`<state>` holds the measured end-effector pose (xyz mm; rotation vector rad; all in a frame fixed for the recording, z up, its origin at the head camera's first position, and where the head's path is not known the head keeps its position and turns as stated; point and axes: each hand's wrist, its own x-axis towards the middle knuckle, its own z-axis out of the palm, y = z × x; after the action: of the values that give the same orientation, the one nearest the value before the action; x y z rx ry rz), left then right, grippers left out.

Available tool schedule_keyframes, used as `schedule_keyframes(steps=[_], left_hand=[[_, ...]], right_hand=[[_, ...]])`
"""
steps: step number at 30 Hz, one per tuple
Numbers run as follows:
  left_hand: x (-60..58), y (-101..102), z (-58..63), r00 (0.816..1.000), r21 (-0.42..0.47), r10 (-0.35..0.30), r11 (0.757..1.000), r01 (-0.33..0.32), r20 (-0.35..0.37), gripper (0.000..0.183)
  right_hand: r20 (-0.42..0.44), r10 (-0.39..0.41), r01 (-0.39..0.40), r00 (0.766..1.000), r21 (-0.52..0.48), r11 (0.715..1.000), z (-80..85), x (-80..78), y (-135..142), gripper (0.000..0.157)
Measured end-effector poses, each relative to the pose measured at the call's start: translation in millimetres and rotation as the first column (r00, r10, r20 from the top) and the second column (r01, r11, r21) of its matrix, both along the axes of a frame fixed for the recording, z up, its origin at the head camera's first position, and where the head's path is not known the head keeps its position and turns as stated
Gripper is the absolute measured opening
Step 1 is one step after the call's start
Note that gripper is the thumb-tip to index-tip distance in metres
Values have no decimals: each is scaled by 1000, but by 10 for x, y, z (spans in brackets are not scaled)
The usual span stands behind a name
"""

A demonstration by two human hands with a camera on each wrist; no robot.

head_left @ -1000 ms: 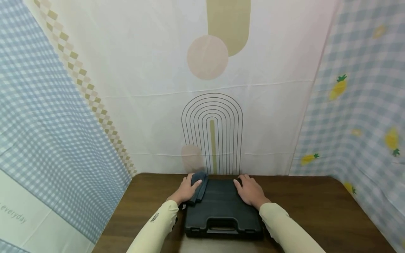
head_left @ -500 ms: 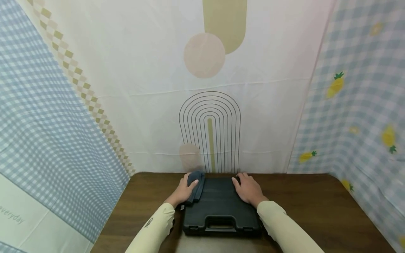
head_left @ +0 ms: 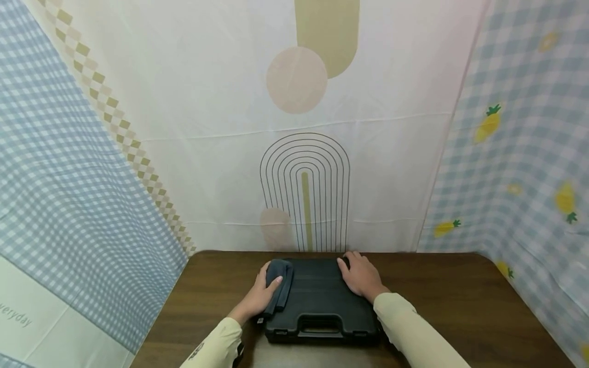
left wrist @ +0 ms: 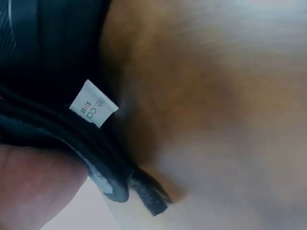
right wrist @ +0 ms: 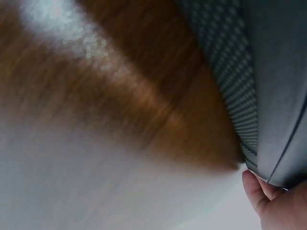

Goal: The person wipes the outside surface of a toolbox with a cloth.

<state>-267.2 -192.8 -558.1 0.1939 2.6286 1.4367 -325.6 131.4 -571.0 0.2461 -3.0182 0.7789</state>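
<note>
A black plastic carry case (head_left: 317, 294) lies flat on the table, its handle toward the near side. On its left part my left hand (head_left: 258, 294) holds a folded dark blue-grey cloth (head_left: 281, 289), thumb on top. In the left wrist view the cloth (left wrist: 62, 129) shows a small white label (left wrist: 93, 104) beside the thumb (left wrist: 38, 184). My right hand (head_left: 361, 276) grips the case's far right corner, thumb on the lid. The right wrist view has its fingers (right wrist: 255, 189) at the corner of the case, whose side wall (right wrist: 230, 72) is textured.
The brown wooden table (head_left: 442, 301) extends left and right of the case. Behind it hangs a pale patterned curtain (head_left: 395, 168); checked cloths (head_left: 520, 153) hang at the sides. A light grey patch (head_left: 303, 357) lies in front of the case.
My left hand has moved the cloth toward the near side along the case's left part. The right hand stays at the far right corner. The head view has shifted slightly.
</note>
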Motion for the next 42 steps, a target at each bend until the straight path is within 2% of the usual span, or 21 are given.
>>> schedule_keyframes(steps=[6,8,12,15,19,22,24,31,35,39,42], left_hand=[[356,-82,-31,999,38,-28,999,27,44,84],[477,-117,-67,997,31,-35,999,33,65,86],[679,-165,-164,995,87,-51,995,44,85,89],[713,-226,-374,993,104,-61,993,51,99,93],[658,-329,-711,991,78,-82,994,74,102,104],[648,-355,-791,991,81,-96,993,88,94,109],[664,-347,-752,991,71,-103,993,97,90,106],[839,-241,-265,993,-37,-120,992,121,21,88],[883,-204,-113,989,-114,-148,983,147,2,87],[882,-174,-20,986,-240,-169,957,161,-14,88],[878,-147,36,980,-355,-194,920,168,-39,90]], right_hand=[[-1,3,-3,1000,-18,1000,2,14,3,60],[-4,10,-10,1000,-25,1000,2,15,-3,59],[-15,10,-10,1000,-29,1000,3,10,-11,59],[-19,2,-3,1000,-32,999,4,10,-10,59],[-17,10,-10,1000,-23,1000,-7,3,-14,59],[-19,15,-15,1000,-22,1000,-13,-5,-19,58],[-21,12,-12,1000,-22,1000,-13,-8,-18,58],[-27,26,-27,999,-42,999,21,-26,-24,55],[-21,28,-29,999,-35,999,14,-25,-17,56],[-18,28,-29,999,-34,999,8,-17,0,56],[-17,30,-31,999,-30,999,16,-12,13,56]])
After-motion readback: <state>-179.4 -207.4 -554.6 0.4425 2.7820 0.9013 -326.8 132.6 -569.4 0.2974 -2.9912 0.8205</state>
